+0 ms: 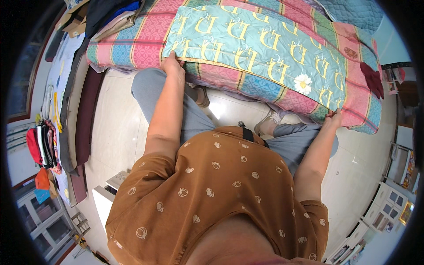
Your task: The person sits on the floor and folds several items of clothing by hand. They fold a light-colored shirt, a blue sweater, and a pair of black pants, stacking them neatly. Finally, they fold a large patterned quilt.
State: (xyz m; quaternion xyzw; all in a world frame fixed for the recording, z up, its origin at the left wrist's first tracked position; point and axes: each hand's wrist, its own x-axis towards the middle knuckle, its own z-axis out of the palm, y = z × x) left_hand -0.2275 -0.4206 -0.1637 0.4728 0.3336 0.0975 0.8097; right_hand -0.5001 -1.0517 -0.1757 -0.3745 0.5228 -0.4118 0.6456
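Observation:
A teal pillowcase (240, 42) with yellow lettering and a white daisy print lies spread flat on the bed. Yellow piping trims its near edge. My left hand (172, 64) is closed on its near left corner, thumb on top. At the near right corner, my right hand (334, 118) pinches the fabric between thumb and fingers. The near edge runs fairly straight between both hands. Beneath it is a pink, blue and green patterned bedspread (145, 31).
Folded clothes (117, 20) and an open cardboard box (76, 21) are at the far left. A dark red cloth (372, 79) lies on the bed's right end. Hanging clothes (44, 143) are on the left; a white cabinet (384, 203) stands at the lower right.

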